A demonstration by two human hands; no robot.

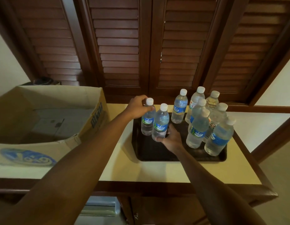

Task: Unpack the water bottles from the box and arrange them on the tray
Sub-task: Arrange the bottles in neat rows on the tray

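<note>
Placement step in hand: both hands are setting bottles at the left end of the dark rectangular tray (157, 153) on the cream-topped wooden counter (141, 171). The left hand (137, 109) is closed around the neck and shoulder of a clear plastic water bottle with a white cap and blue label (147, 120); the right hand (171, 140) is wrapped around the base of a second, matching bottle (160, 124) just beside it. Whether either base is fully seated cannot be told. Seven further capped bottles (205, 120) stand upright, clustered at the tray's right and rear. The open brown cardboard box (48, 117) at left shows only bare inner flaps; unpacking appears near complete. Next move, in my judgement: seat both bottles upright, release, then withdraw without brushing neighbours. Obstruction: the right forearm lies close to the front cluster, a tipping risk. Dark louvred wooden shutters (121, 46) stand behind.
</note>
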